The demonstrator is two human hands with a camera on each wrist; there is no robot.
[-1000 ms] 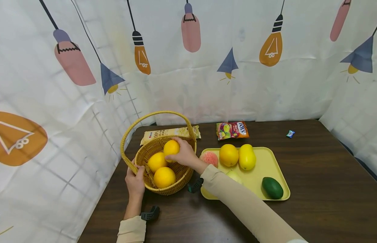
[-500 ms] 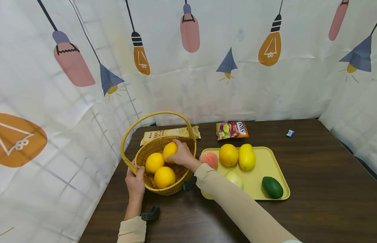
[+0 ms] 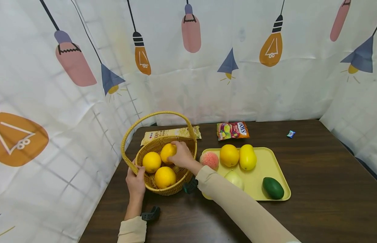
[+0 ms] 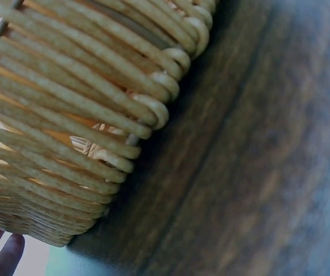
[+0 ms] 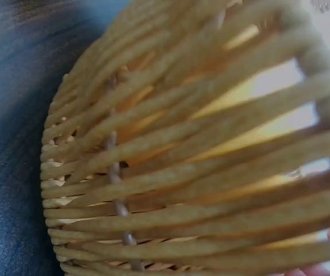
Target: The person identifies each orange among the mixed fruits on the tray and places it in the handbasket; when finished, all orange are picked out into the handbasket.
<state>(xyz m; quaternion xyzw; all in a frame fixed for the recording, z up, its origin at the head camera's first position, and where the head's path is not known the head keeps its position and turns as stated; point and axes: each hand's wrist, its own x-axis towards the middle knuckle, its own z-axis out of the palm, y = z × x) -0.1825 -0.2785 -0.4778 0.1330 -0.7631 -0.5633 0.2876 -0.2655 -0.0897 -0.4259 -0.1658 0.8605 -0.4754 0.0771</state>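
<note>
A woven wicker basket [image 3: 173, 191] with a tall arched handle [image 3: 165, 112] stands on the left of the table. My left hand [image 3: 136, 180] grips its left rim near the handle's foot. Over the right rim reaches my right hand [image 3: 183, 155], its fingers and thumb round an orange [image 3: 168, 152] inside the basket. Two more oranges lie there, one at the left [image 3: 151, 162] and one at the front [image 3: 165, 177]. The left wrist view shows the woven wall [image 4: 67, 103] and a few fingertips [image 4: 7, 256]; in the right wrist view the wall [image 5: 171, 149] hides most of the hand.
Right of the basket lies a yellow tray [image 3: 267, 158] with a peach [image 3: 209, 160], an orange [image 3: 229, 155], a yellow oblong fruit [image 3: 247, 157], a pale green fruit [image 3: 234, 179] and an avocado [image 3: 273, 188]. Behind are a long yellow packet [image 3: 164, 133], a candy bag [image 3: 232, 130] and a small blue wrapper [image 3: 291, 134].
My right hand and its orange have moved slightly left and lower into the basket. The left orange has shifted further left. My left hand stays on the rim.
</note>
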